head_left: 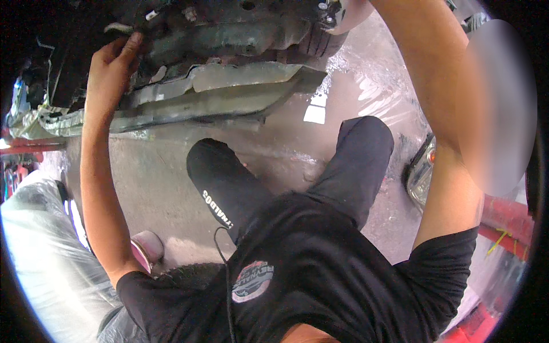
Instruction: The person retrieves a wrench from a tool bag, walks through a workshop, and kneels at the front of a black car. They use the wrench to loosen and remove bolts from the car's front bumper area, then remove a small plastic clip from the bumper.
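Just beside the left grip, a vehicle's dark bodywork

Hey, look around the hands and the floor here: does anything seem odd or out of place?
Yes. What looks like a vehicle lamp sits low at the right of the view. It looks odd because it lies apart from the vehicle body that the left hand is raised to.

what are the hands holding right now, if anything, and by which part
Cannot be told: the left hand is up at the dark vehicle body, its grip too shadowed to make out; the right arm runs past the top edge.
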`<action>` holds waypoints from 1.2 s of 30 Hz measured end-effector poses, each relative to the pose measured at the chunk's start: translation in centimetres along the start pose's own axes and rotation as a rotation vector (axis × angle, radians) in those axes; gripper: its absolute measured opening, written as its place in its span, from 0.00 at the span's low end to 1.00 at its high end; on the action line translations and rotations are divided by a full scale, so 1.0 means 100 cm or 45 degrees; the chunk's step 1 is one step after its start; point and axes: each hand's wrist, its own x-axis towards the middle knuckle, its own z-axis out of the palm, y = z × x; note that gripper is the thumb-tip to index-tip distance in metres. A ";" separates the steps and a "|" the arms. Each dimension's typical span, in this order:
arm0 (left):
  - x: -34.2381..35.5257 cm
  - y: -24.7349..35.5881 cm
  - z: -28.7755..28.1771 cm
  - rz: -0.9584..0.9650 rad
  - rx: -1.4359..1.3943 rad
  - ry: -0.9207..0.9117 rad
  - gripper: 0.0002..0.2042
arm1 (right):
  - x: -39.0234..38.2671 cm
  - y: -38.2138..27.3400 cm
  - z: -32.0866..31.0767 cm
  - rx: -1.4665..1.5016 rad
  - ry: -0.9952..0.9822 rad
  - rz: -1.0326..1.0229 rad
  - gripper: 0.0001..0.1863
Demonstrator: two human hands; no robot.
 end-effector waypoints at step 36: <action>-0.019 0.029 0.005 0.282 0.337 0.238 0.19 | -0.010 -0.016 -0.031 0.259 -0.149 0.116 0.09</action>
